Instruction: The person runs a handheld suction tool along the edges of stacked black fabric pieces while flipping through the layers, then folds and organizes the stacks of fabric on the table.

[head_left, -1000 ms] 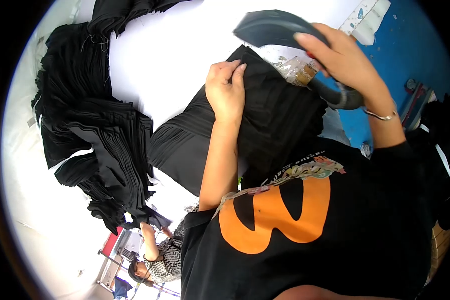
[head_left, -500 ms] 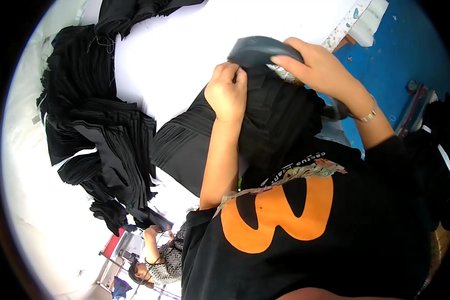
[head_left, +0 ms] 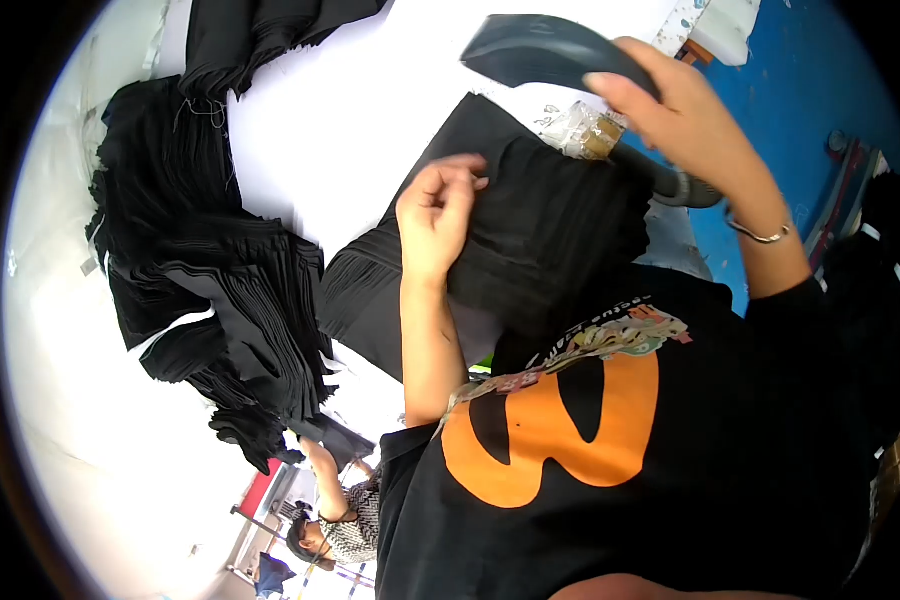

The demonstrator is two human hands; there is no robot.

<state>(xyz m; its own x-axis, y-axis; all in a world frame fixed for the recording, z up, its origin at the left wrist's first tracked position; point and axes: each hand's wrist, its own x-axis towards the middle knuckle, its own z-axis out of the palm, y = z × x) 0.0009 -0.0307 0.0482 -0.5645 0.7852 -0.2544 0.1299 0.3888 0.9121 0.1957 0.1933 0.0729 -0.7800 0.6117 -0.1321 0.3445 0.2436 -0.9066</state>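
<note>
A thick stack of black cut fabric pieces [head_left: 560, 230] lies fanned out in front of me, one corner pointing up. My left hand [head_left: 435, 215] is over its left part, fingers loosely curled, thumb and forefinger slightly apart. The fingertips are blurred, and I see no cloth between them. Above the stack, my right hand [head_left: 675, 105] grips a dark grey, curved hand-held tool [head_left: 550, 50]. The tool is smeared by motion, so I cannot make out its exact kind. It is apart from the cloth.
More black fabric stacks [head_left: 240, 290] are heaped on the white table [head_left: 310, 140] at left. Clear plastic-wrapped material [head_left: 575, 130] and a dark grey rounded object [head_left: 675, 185] lie beside my stack. A co-worker [head_left: 345, 525] is at lower left. Blue floor [head_left: 770, 120] shows at right.
My right hand has lifted the dark grey tool up and away from the fabric corner. My left hand has come off the pinched corner and moved down over the stack.
</note>
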